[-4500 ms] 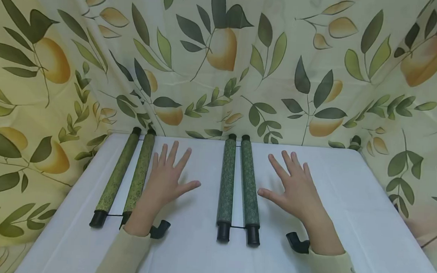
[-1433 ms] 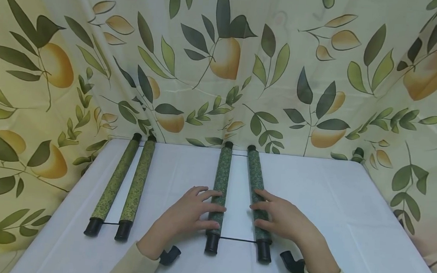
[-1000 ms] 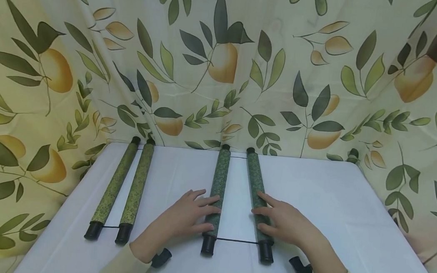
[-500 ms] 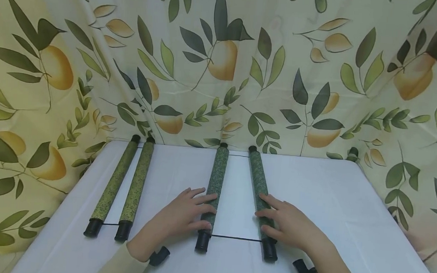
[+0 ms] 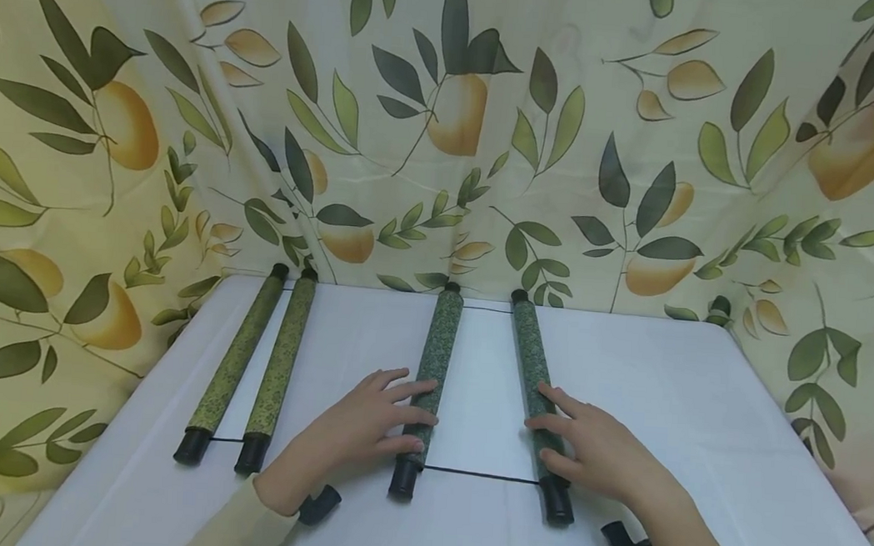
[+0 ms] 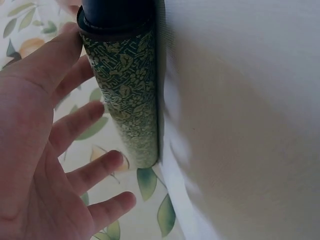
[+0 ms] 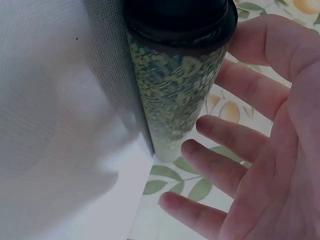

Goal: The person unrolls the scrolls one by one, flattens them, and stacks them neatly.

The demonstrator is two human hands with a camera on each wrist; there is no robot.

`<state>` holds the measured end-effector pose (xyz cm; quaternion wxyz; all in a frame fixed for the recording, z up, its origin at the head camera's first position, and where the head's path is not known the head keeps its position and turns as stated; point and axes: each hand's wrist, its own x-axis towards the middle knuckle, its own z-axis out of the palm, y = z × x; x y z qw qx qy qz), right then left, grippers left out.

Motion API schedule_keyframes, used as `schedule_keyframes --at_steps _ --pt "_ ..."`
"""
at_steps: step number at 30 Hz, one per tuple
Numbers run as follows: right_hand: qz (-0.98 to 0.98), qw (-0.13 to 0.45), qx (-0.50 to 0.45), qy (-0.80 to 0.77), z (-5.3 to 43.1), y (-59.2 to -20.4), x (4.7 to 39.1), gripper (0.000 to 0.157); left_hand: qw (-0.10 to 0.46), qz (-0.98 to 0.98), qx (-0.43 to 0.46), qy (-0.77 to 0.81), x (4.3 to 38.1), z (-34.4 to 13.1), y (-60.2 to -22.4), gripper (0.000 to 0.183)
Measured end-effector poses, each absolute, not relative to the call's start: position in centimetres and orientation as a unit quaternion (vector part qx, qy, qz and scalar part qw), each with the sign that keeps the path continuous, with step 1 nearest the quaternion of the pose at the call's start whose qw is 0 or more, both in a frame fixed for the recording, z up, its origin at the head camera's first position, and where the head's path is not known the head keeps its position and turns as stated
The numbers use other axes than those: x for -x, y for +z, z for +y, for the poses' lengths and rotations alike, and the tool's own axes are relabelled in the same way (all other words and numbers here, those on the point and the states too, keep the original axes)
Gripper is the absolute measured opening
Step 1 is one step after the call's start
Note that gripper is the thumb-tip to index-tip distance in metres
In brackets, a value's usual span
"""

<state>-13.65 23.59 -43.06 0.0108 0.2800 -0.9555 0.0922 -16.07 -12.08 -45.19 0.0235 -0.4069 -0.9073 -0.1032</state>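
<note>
Green, finely patterned rollers (image 5: 442, 333) have black ends (image 5: 403, 479).

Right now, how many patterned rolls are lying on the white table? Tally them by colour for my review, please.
Dark green rolls: 2
Yellow-green rolls: 2
Total: 4

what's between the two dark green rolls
In the head view, a plain white stretch separates the rolls, with a thin dark line crossing at its near end and another at its far end.
</note>
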Motion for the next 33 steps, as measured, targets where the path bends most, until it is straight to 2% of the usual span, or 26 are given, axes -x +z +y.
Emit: schedule_keyframes --at_steps 11,21,33 --pt "-0.954 0.01 -0.286 0.087 24.2 -43.1 14.0 0.027 0.015 -0.913 0.389 -0.121 16.1 -12.3 -45.0 0.042" --pt "-0.955 0.004 -0.282 0.093 24.5 -42.7 14.0 0.029 0.039 -0.909 0.401 -0.107 16.4 -12.8 -45.1 0.041" --pt "-0.956 0.01 -0.28 0.091 25.0 -42.7 13.9 0.029 0.017 -0.911 0.39 -0.13 16.4 -12.7 -44.9 0.039"
